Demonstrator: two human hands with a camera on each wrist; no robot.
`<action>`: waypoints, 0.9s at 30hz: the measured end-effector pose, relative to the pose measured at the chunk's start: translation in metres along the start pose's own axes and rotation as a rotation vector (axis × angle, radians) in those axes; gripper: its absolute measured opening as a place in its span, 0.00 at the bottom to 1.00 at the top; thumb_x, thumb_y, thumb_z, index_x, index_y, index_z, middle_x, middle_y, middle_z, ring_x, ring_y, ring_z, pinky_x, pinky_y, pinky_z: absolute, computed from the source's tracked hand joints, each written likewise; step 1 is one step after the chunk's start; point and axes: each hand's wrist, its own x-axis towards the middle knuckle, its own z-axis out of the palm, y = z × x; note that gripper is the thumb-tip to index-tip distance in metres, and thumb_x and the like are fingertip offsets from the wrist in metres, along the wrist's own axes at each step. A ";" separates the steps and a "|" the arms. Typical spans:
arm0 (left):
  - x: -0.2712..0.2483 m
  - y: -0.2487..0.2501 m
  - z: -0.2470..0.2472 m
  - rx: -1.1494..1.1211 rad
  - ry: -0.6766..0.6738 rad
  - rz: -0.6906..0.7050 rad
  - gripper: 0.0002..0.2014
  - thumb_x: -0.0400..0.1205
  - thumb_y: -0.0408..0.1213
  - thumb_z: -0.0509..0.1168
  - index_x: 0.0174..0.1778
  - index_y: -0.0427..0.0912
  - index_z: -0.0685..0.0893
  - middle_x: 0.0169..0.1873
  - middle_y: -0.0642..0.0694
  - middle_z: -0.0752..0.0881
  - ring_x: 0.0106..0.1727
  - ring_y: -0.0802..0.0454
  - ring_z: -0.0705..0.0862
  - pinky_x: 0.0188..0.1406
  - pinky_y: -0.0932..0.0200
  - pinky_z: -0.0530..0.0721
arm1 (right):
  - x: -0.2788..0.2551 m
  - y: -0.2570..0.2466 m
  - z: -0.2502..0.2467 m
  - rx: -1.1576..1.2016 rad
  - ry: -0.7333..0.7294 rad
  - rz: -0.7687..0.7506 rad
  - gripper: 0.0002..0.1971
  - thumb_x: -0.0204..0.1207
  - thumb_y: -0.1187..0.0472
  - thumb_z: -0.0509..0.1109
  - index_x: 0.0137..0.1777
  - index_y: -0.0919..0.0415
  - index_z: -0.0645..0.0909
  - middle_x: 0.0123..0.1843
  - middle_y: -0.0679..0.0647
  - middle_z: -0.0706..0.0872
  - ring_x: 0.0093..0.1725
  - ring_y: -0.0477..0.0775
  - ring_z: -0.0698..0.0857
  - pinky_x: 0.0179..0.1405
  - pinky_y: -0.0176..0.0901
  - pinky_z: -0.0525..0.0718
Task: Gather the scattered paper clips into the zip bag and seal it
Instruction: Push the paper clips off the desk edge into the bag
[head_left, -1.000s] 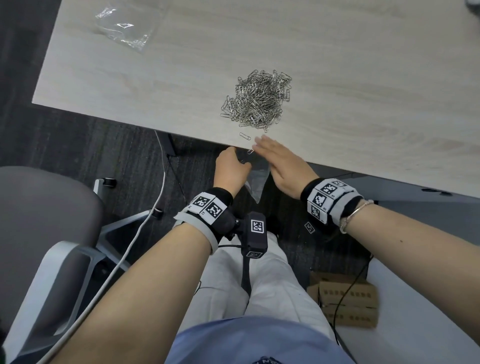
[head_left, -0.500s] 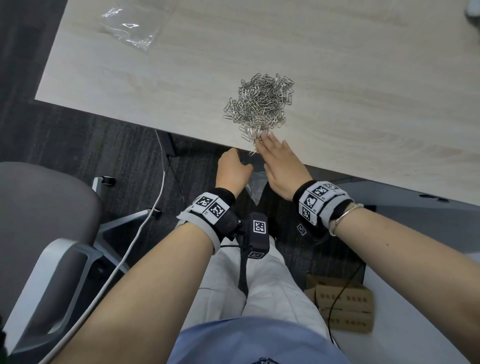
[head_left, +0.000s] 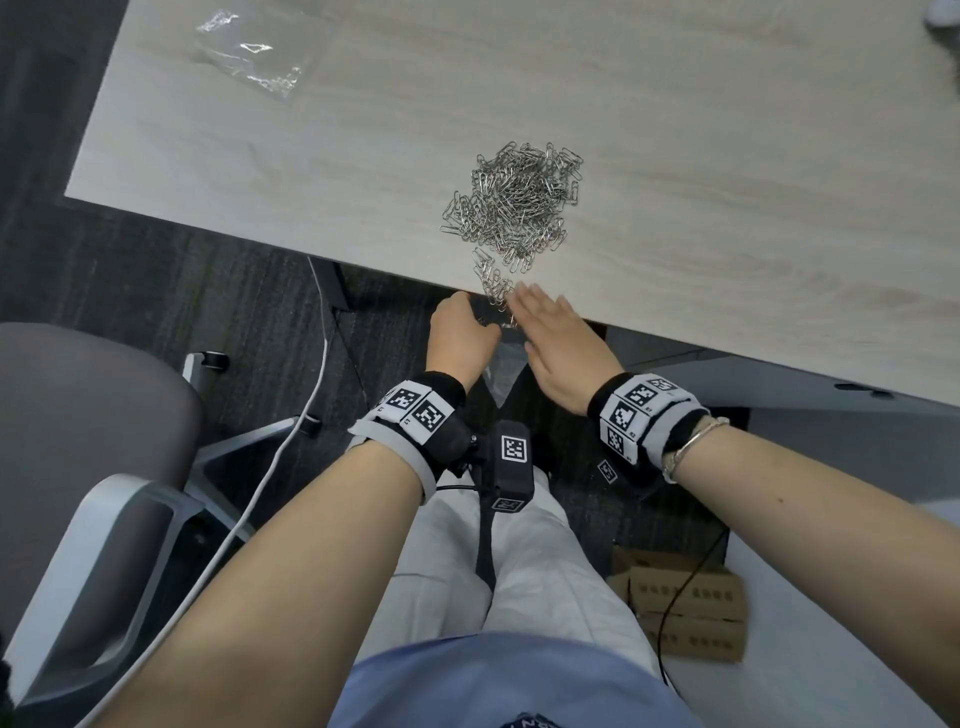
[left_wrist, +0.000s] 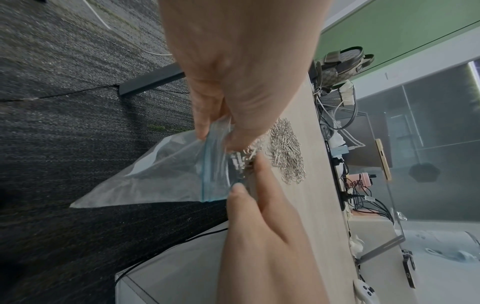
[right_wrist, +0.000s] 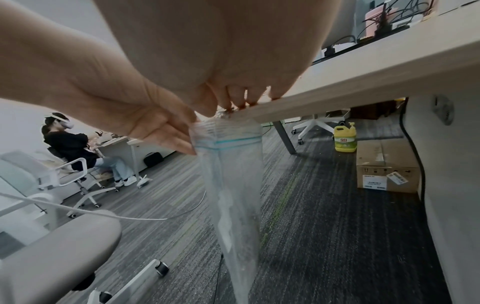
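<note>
Head view: left hand (head_left: 460, 340) pinches the zip bag (left_wrist: 166, 174) open below the counter (head_left: 675, 130) edge; right hand (head_left: 558, 345), fingers straight, rests against paper clips (head_left: 517, 205) at that near edge.

paper clips (head_left: 517, 208): silver heap (table edge) | zip bag (left_wrist: 166, 174): clear, open, hanging

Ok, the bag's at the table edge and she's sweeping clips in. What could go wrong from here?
1. The left hand pinches only one side of the zip bag mouth, so the opening may sag and clips could miss it and fall on the carpet.
2. The right hand is dragging a thin trail off the paper clip pile; tangled clips could come over the table edge in a clump.
</note>
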 end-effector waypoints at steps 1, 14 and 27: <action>0.000 0.000 0.000 0.002 0.002 0.003 0.10 0.77 0.30 0.66 0.53 0.32 0.81 0.52 0.38 0.86 0.48 0.54 0.78 0.38 0.71 0.67 | -0.002 0.000 -0.001 0.027 0.003 -0.035 0.27 0.83 0.65 0.50 0.82 0.63 0.50 0.84 0.58 0.51 0.84 0.55 0.47 0.80 0.44 0.38; -0.004 0.000 -0.005 -0.038 0.014 0.013 0.08 0.76 0.28 0.65 0.51 0.33 0.82 0.50 0.40 0.86 0.53 0.47 0.83 0.41 0.67 0.70 | 0.050 -0.005 -0.028 -0.035 0.043 -0.140 0.29 0.79 0.66 0.54 0.81 0.64 0.54 0.84 0.60 0.54 0.84 0.55 0.51 0.80 0.43 0.39; 0.002 -0.006 -0.004 -0.004 0.012 0.007 0.11 0.76 0.30 0.65 0.53 0.31 0.81 0.52 0.38 0.85 0.54 0.45 0.82 0.44 0.63 0.71 | 0.013 0.010 -0.007 0.277 0.083 -0.105 0.28 0.77 0.68 0.51 0.79 0.62 0.63 0.82 0.57 0.61 0.82 0.50 0.58 0.80 0.36 0.49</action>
